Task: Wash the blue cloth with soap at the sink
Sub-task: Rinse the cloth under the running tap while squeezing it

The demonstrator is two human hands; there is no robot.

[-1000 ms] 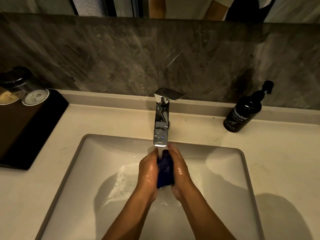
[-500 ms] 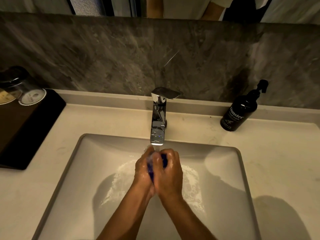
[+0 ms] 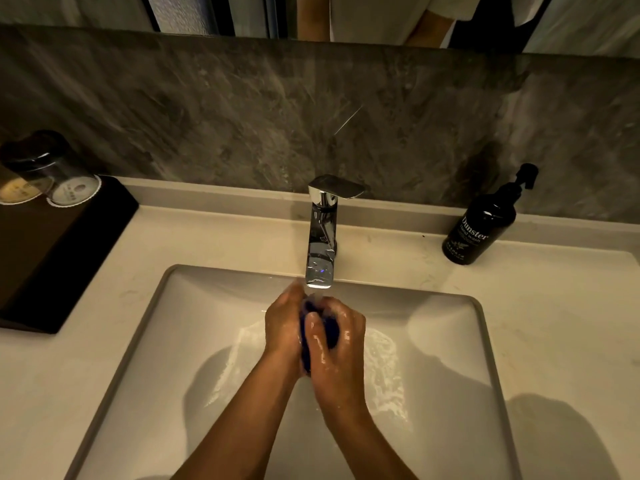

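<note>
The blue cloth [image 3: 330,329] is bunched small and squeezed between my two palms, mostly hidden; only dark blue strips show between the fingers. My left hand [image 3: 282,323] presses it from the left. My right hand [image 3: 337,348], wet and shiny, wraps over it from the right. Both hands sit just under the spout of the chrome tap [image 3: 321,237], above the white sink [image 3: 173,341]. Water and foam spread on the basin floor around the wrists. A black pump bottle of hand wash [image 3: 479,226] stands on the counter at the back right.
A dark tray [image 3: 52,258] with upturned glasses [image 3: 52,174] covered by paper lids sits on the counter at the left. A grey stone backsplash [image 3: 242,116] runs behind the tap, with a mirror above it. Pale counter surrounds the basin.
My hands have rubbed the cloth: from pressed side by side, the right hand rolled over the top and has slid back toward me. More foam and water lie in the basin.
</note>
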